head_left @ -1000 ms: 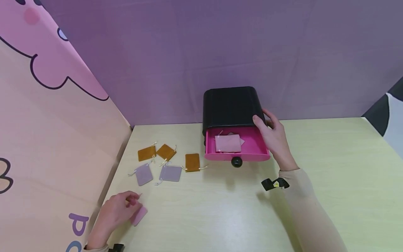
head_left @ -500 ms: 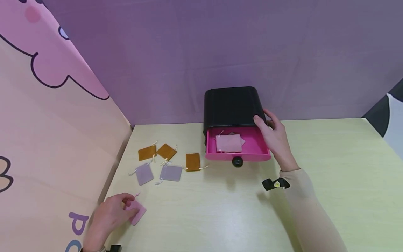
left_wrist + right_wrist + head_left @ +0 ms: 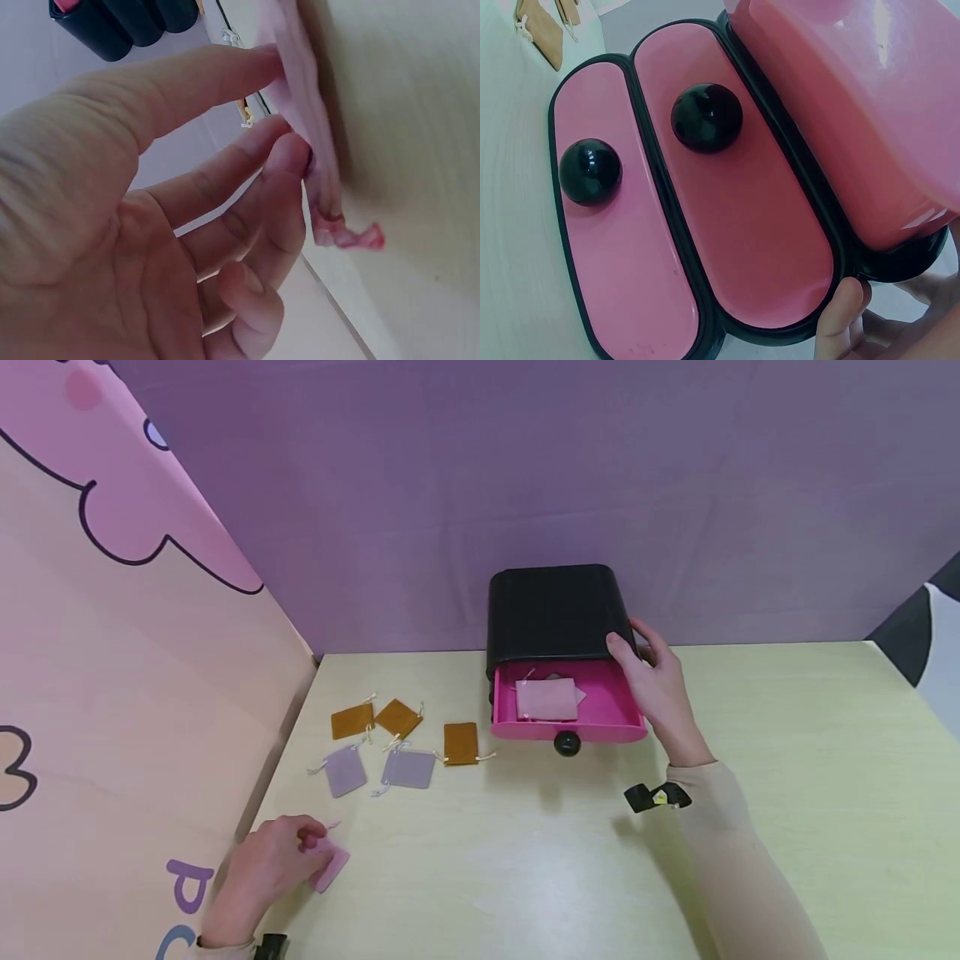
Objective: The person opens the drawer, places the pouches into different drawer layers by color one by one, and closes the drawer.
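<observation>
Under the left hand, touching it, lies a pink pouch, whether pinched one cannot tell; the right hand grips a black cabinet.

Left of the black cabinet, the left hand partly hides a pink pouch; in the cabinet's drawer, I can't identify what a paler pouch covers.

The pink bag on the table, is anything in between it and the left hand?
No, nothing visible is in the way: the left hand touches the pink bag directly, and the two purple bags lie farther back.
</observation>
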### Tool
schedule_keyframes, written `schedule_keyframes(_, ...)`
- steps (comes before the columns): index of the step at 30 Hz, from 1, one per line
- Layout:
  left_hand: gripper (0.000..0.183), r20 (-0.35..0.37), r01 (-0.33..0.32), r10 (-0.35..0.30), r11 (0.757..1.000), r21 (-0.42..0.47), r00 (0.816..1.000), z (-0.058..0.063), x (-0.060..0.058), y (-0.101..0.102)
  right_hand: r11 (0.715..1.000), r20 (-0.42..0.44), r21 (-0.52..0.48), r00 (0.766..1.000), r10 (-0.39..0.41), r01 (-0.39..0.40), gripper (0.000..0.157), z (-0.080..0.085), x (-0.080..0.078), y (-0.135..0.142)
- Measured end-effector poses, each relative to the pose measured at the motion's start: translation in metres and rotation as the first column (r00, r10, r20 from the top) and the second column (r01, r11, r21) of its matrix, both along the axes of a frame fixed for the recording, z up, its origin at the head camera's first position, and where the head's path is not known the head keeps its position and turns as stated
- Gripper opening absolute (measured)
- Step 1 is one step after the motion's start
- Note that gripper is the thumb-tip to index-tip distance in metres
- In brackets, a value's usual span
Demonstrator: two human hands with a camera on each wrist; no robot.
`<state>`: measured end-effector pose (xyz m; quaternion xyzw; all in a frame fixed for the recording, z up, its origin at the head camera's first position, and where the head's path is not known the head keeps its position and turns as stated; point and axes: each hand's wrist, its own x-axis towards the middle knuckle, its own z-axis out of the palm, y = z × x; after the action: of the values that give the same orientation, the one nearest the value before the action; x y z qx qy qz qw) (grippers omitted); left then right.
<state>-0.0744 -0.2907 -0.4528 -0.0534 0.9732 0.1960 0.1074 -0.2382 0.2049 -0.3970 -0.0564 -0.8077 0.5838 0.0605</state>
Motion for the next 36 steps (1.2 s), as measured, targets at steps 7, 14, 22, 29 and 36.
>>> schedule_keyframes(7,0.016,0.016,-0.007,0.007,1.0,0.015,1.0,0.001,-0.0007,0.0028,1.0,-0.005,-0.006,1.0,0.01,-0.01,0.076,-0.0017,-0.0013,0.0002)
schedule_keyframes(14,0.006,-0.029,0.029,-0.029,1.0,0.011,0.999,-0.0027,0.0023,0.004,1.0,-0.005,-0.004,1.0,0.012,-0.012,0.076,-0.0015,0.0001,-0.0004)
schedule_keyframes(22,0.006,-0.092,0.067,-0.066,0.998,0.004,0.994,-0.0042,0.0026,0.0032,1.0,-0.009,-0.001,1.0,0.01,-0.01,0.076,-0.0011,0.0005,0.0005)
schedule_keyframes(29,0.008,-0.125,0.061,-0.058,0.998,0.021,0.991,0.0006,-0.0005,0.0049,1.0,-0.007,-0.001,1.0,0.004,-0.004,0.076,-0.001,-0.0002,0.0019)
schedule_keyframes(36,0.014,-0.148,0.038,-0.033,0.999,0.033,0.988,0.0038,-0.0034,0.0099,1.0,-0.004,-0.003,1.0,0.003,-0.003,0.077,-0.0028,-0.0014,0.0017)
